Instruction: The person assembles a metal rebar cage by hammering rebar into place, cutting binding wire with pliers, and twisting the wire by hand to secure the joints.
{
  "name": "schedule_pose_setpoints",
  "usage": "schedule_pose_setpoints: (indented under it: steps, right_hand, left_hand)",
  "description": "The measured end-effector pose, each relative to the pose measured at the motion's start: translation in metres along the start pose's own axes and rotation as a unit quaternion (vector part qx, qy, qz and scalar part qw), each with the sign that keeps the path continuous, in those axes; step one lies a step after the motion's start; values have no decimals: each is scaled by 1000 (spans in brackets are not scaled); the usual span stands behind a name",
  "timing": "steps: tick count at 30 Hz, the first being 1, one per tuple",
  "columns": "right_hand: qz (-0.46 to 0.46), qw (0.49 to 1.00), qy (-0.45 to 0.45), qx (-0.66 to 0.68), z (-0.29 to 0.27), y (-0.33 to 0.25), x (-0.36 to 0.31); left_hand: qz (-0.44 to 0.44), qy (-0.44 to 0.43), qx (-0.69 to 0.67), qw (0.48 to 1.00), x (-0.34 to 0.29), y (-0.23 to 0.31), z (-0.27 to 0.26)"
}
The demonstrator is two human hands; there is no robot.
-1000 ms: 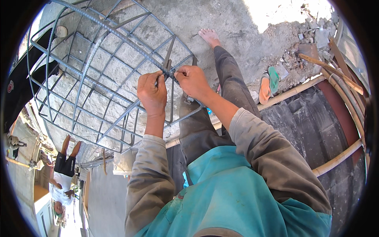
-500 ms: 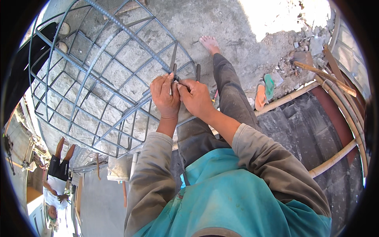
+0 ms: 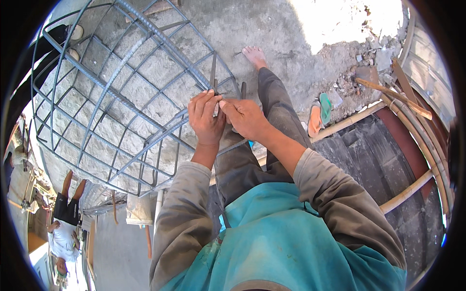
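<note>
A rebar cage [image 3: 110,87] of ribbed long bars and thinner square hoops spans the left and middle of the view. At its near right corner both my hands meet, fingertips almost touching. My left hand [image 3: 206,119] is closed in a pinch beside the bar ends. My right hand [image 3: 246,120] is closed too, thumb and forefinger pressed together just right of the left fingertips. Whatever thin piece they pinch is hidden by the fingers. A flat dark metal strip [image 3: 213,70] stands out just beyond my hands, and a dark bar end [image 3: 243,90] shows above my right hand.
My bare foot [image 3: 254,56] rests on rough concrete. Orange and green slippers [image 3: 320,114] lie to the right, near bamboo poles [image 3: 347,120] and dark sheeting [image 3: 371,157]. Rubble [image 3: 365,62] lies far right. One person [image 3: 64,233] stands lower left; another person's dark-clothed legs [image 3: 36,63] are upper left.
My right hand has turned slightly, its fingers now lying flatter across the corner. Both hands stay at the same joint. The person at lower left has shifted their arms.
</note>
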State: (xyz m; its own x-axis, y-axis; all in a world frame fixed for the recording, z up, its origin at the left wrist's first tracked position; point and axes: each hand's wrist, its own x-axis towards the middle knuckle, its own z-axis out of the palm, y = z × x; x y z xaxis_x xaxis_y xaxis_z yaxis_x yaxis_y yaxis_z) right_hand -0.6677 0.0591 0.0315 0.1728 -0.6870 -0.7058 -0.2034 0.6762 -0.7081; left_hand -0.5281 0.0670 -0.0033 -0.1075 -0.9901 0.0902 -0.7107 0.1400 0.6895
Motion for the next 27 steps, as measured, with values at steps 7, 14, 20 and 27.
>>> schedule_pose_setpoints:
  steps: [7,14,20,27]
  right_hand:
    - [117,975,64,175,9,12,10]
    - [139,973,108,147,5,1,5]
    - [-98,983,157,1,-8,7,6]
    - [-231,952,87,-183,-14,29,31]
  left_hand:
    - [31,-39,-13,999,10,-9,-8]
    - [44,-39,-12,998,13,-12,-9]
    - [18,-15,-29,999,13,-9,-6]
    - [35,-40,-34,998,18,-13,-14]
